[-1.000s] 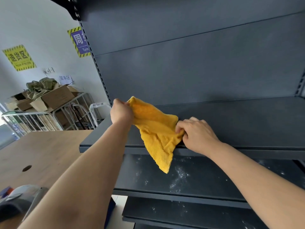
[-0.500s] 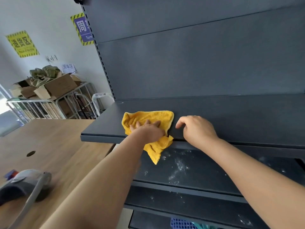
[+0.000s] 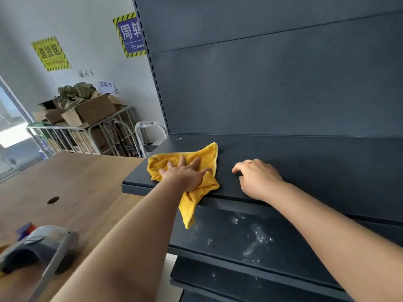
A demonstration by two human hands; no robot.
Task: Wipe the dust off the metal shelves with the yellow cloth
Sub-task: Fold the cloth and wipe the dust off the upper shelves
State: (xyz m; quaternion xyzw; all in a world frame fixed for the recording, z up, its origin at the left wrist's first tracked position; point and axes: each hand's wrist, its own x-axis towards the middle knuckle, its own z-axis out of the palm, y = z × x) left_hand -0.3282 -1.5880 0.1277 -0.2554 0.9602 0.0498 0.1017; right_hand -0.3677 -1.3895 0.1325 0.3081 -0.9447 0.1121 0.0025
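The view from 12 to 3 o'clock is filled by the dark back panel (image 3: 272, 88) of the metal shelves. A wooden table (image 3: 76, 182) is seen at 8 o'clock, beside the unit's left end. The upper shelf (image 3: 316, 162) is reached by both forearms, and the lower shelf (image 3: 218, 227) beneath it, at 5 o'clock, is marked with white dust (image 3: 257, 238). The yellow cloth (image 3: 207, 153) is spread on the upper shelf's left end, with one corner draped over the front edge toward 6 o'clock. It is pressed flat by the left hand (image 3: 185, 173), whose fingers are laid straight and spread on top of it. The right hand (image 3: 259, 179) is rested on bare shelf at 3 o'clock of the cloth, near it but apart, with fingers loosely curled and nothing held.
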